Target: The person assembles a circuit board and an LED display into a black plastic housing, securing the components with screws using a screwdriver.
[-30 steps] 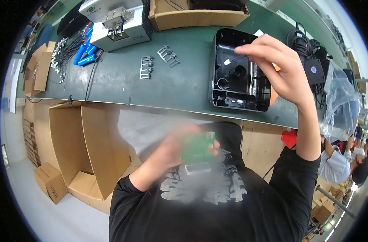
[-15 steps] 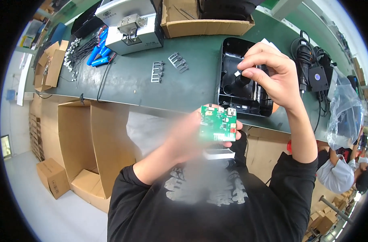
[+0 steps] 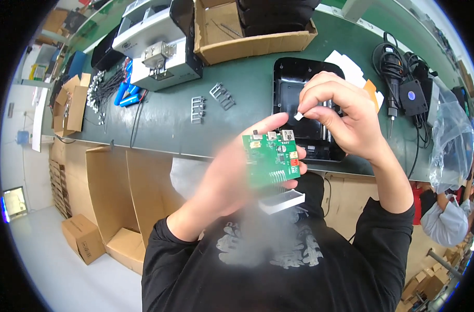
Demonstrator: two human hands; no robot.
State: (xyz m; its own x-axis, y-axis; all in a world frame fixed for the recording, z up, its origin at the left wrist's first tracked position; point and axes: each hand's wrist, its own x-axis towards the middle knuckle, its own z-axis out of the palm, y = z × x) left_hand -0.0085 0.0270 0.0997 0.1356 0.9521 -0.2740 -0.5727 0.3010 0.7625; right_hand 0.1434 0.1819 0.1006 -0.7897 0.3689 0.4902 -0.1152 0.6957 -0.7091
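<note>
Two grips clamped: left hand point(image 3: 232, 177) on green circuit board point(image 3: 271, 160), right hand point(image 3: 346, 117) pinching white tab point(image 3: 298, 116) over black housing point(image 3: 299, 83).

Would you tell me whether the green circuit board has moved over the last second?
Yes. The green circuit board in the left hand has risen from the person's chest toward the near edge of the green table.

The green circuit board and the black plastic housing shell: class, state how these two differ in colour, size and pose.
The green circuit board is small, flat and bright; the black plastic housing shell is larger, dark and tray-like. The board is held up in the left hand; the shell lies open on the green table, behind the right hand. Both are roughly rectangular.
</note>
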